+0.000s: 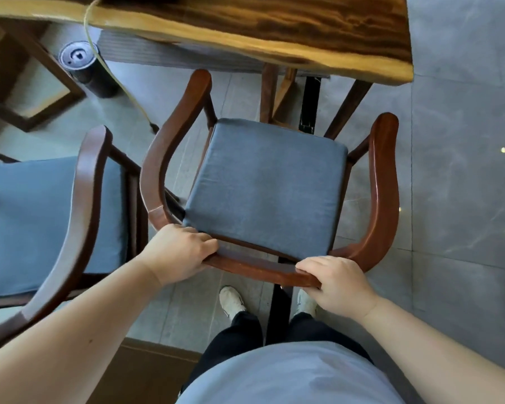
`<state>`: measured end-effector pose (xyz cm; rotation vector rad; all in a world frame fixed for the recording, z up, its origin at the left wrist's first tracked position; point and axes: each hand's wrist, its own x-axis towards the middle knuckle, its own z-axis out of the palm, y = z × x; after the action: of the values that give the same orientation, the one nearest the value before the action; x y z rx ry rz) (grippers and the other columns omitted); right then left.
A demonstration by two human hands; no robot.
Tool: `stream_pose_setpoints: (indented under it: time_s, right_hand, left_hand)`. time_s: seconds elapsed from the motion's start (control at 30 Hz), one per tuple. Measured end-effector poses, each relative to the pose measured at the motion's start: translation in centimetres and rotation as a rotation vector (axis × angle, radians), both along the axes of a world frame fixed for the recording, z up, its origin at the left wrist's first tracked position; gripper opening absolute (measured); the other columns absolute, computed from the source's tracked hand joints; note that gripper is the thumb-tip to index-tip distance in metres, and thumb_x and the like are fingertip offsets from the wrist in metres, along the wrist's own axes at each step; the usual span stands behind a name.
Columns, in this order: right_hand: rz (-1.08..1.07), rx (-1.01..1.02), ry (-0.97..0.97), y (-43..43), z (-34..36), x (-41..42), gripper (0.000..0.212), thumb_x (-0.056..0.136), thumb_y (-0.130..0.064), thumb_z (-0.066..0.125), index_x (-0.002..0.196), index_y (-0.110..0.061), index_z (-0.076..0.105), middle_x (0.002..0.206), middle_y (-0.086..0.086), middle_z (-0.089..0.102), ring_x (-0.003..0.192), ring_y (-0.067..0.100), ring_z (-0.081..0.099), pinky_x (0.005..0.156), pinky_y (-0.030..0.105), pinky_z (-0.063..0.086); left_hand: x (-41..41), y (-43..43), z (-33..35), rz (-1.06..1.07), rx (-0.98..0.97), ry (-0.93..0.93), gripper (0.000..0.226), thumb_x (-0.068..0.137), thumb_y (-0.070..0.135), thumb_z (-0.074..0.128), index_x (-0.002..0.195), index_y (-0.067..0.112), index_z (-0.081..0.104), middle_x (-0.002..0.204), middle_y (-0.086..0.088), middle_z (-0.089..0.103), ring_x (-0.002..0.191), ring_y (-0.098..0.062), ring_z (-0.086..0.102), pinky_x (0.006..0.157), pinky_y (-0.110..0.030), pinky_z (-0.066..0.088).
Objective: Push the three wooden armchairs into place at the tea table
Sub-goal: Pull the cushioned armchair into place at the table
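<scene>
**Both hands on the armchair's back rail, chair short of the desk**

Head view. Looking down over the person's torso at a wooden armchair [382, 182] with a blue-grey seat cushion [267, 185]. Left hand [177, 252] closed around the curved top rail at its left end, fingers over the inner side. Right hand [337, 282] closed around the same rail further right, fingertips on top. Chair faces the desk [245, 24], a live-edge slab of dark and yellow wood; the armrest tips lie near its near edge, the seat just beside the desk's legs and not under the slab. A second armchair [85, 199] with a like cushion stands just beside it on the left, armrests close together. Dark cylindrical container [82, 65] on the grey tile floor [464, 112] under the desk edge; a yellow cord [123, 86] runs down past it. White shoes [231, 301] visible below the rail.
</scene>
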<state>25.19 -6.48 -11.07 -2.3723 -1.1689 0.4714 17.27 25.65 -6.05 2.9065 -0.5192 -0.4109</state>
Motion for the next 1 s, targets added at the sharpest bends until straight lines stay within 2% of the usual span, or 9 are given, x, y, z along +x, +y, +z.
stream_pose_setpoints:
  time_s: [0.17, 0.27, 0.33, 0.43, 0.53, 0.63, 0.77, 0.83, 1.0]
  right_hand:
    - [0.026, -0.046, 0.115, -0.7, -0.6, 0.7, 0.033, 0.073, -0.016, 0.075, 0.105, -0.018, 0.068, 0.104, -0.003, 0.071, 0.094, 0.019, 0.065, 0.083, 0.034, 0.053]
    - [0.034, -0.177, 0.186, -2.3, -0.8, 2.5, 0.037, 0.069, -0.014, 0.068, 0.106, -0.019, 0.067, 0.104, -0.003, 0.070, 0.095, 0.021, 0.064, 0.087, 0.036, 0.050]
    - [0.096, -0.334, 0.193, -2.8, -1.0, 4.1, 0.042, 0.067, -0.017, 0.066, 0.109, -0.023, 0.066, 0.104, -0.007, 0.070, 0.095, 0.018, 0.063, 0.090, 0.035, 0.046]
    - [0.302, -0.617, 0.203, -2.4, -1.0, 6.5, 0.040, 0.066, -0.027, 0.058, 0.105, -0.033, 0.060, 0.094, -0.012, 0.069, 0.088, 0.016, 0.063, 0.083, 0.032, 0.048]
    - [0.452, -0.739, 0.236, -2.0, -0.9, 8.3, 0.022, 0.063, -0.033, 0.056, 0.085, -0.032, 0.050, 0.081, -0.010, 0.062, 0.076, 0.017, 0.060, 0.066, 0.032, 0.048]
    - [0.485, -0.746, 0.279, -1.6, -0.9, 8.8, 0.027, 0.062, -0.031, 0.057, 0.086, -0.029, 0.045, 0.081, -0.004, 0.060, 0.074, 0.022, 0.059, 0.060, 0.034, 0.046]
    - [0.477, -0.739, 0.308, -2.7, -0.7, 9.9, 0.028, 0.064, -0.028, 0.058, 0.088, -0.026, 0.045, 0.084, -0.001, 0.060, 0.076, 0.025, 0.058, 0.067, 0.042, 0.053]
    - [0.477, -0.759, 0.273, -3.5, -0.3, 11.6, 0.028, 0.065, -0.024, 0.059, 0.090, -0.025, 0.046, 0.088, 0.000, 0.062, 0.079, 0.025, 0.058, 0.068, 0.039, 0.052]
    - [0.442, -0.783, 0.223, -5.8, 0.7, 16.2, 0.027, 0.068, -0.017, 0.061, 0.093, -0.023, 0.050, 0.093, 0.004, 0.063, 0.084, 0.028, 0.059, 0.072, 0.040, 0.050]
  left_hand:
    - [0.0, 0.6, -0.6, -0.006, -0.013, -0.035, 0.017, 0.068, 0.023, 0.074, 0.072, 0.015, 0.060, 0.065, 0.001, 0.063, 0.059, -0.025, 0.060, 0.052, -0.034, 0.052]
    - [0.0, -0.6, -0.5, 0.022, -0.030, 0.002, 0.021, 0.062, 0.017, 0.070, 0.080, 0.016, 0.060, 0.073, 0.000, 0.064, 0.067, -0.026, 0.061, 0.058, -0.034, 0.051]
    - [-0.2, -2.3, -0.6, -0.023, 0.000, 0.013, 0.030, 0.060, 0.014, 0.069, 0.088, 0.017, 0.057, 0.077, 0.000, 0.062, 0.068, -0.026, 0.060, 0.059, -0.035, 0.051]
    - [0.0, -5.0, -1.0, -0.017, 0.071, 0.088, 0.033, 0.073, 0.015, 0.061, 0.104, 0.019, 0.049, 0.085, 0.000, 0.061, 0.073, -0.028, 0.060, 0.062, -0.038, 0.051]
    - [0.5, -5.8, -1.4, 0.031, 0.118, 0.129, 0.015, 0.082, 0.016, 0.050, 0.097, 0.020, 0.049, 0.085, 0.002, 0.063, 0.076, -0.027, 0.060, 0.064, -0.039, 0.050]
    - [0.2, -5.6, -1.1, 0.067, 0.074, 0.120, 0.013, 0.071, 0.013, 0.058, 0.082, 0.018, 0.054, 0.071, 0.002, 0.063, 0.066, -0.028, 0.061, 0.058, -0.037, 0.052]
    - [1.0, -7.1, -0.7, 0.101, 0.072, 0.098, 0.023, 0.052, 0.012, 0.070, 0.067, 0.019, 0.054, 0.056, 0.004, 0.060, 0.052, -0.026, 0.059, 0.048, -0.031, 0.050]
    - [1.9, -8.5, -0.9, 0.122, 0.067, 0.084, 0.025, 0.051, 0.013, 0.072, 0.066, 0.020, 0.054, 0.055, 0.004, 0.059, 0.050, -0.025, 0.058, 0.046, -0.030, 0.049]
    - [5.3, -12.2, -1.4, 0.132, 0.090, 0.004, 0.033, 0.045, 0.022, 0.079, 0.061, 0.022, 0.049, 0.049, 0.006, 0.054, 0.042, -0.023, 0.055, 0.039, -0.024, 0.029]
